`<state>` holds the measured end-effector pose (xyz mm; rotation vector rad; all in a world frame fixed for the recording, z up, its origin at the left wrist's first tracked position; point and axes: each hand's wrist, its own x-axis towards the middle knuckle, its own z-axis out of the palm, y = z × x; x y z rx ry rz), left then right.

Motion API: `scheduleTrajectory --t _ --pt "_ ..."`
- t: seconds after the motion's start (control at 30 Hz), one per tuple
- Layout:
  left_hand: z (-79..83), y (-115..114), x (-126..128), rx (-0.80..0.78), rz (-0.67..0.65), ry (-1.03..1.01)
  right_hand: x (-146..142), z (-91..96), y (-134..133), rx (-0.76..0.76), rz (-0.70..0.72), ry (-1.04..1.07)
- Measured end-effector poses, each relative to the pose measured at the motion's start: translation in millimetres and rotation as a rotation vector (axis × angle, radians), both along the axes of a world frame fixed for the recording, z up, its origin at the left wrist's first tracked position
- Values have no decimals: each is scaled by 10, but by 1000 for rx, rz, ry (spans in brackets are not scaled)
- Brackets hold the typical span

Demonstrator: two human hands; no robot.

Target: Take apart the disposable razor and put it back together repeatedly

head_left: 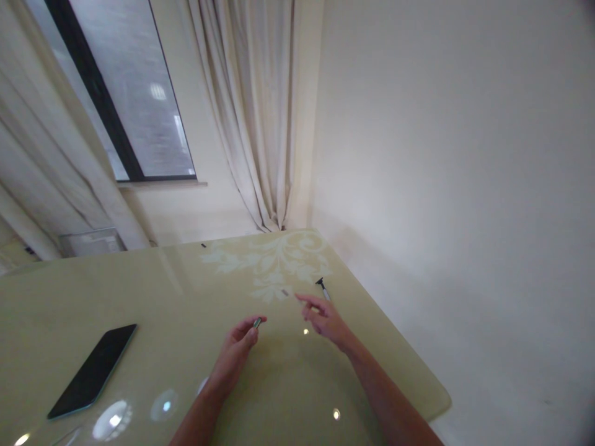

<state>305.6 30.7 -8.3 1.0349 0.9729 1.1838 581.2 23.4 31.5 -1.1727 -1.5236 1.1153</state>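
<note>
The razor [324, 290] lies on the tabletop [395, 378] just beyond the right hand [325, 321], its head turned away and its handle end toward the fingers, which seems to leave it within easy reach. Nearer the person and to the razor's left, the left hand [238, 347] has its grip closed to a narrow pinch on a small green-and-silver piece [257, 323]; thumb and fingertips probably suit something so slim, leaving its tip exposed. The right hand's grip is loosely parted, index finger extended, nothing visible in it. Left of the razor, near that fingertip, is a small greyish strip [285, 292]; well to the razor's left and farther off is a tiny black piece [203, 246]. A dark tablet [93, 371] lies far left of the razor, perhaps set aside to leave working room.
</note>
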Motion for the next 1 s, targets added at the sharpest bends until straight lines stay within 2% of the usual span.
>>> scheduleTrajectory --t 0.07,0.13,0.23,0.47,0.6,0.77,1.0 --pt "22 15 64 26 -13 126 330 -68 182 80 -256 -89" --pt "64 53 180 87 -51 294 633 -154 336 135 -532 -304" --pt "123 163 453 197 -109 464 900 -294 433 139 -682 -427" --pt "95 578 1220 272 -146 640 878 -517 346 163 -740 -564" --pt "78 754 1512 280 -113 828 886 -557 360 167 -745 -620" --pt "73 735 1634 347 -20 1055 890 -560 345 159 -721 -669" --pt "52 617 1584 414 -25 1197 867 -537 320 138 -691 -693"
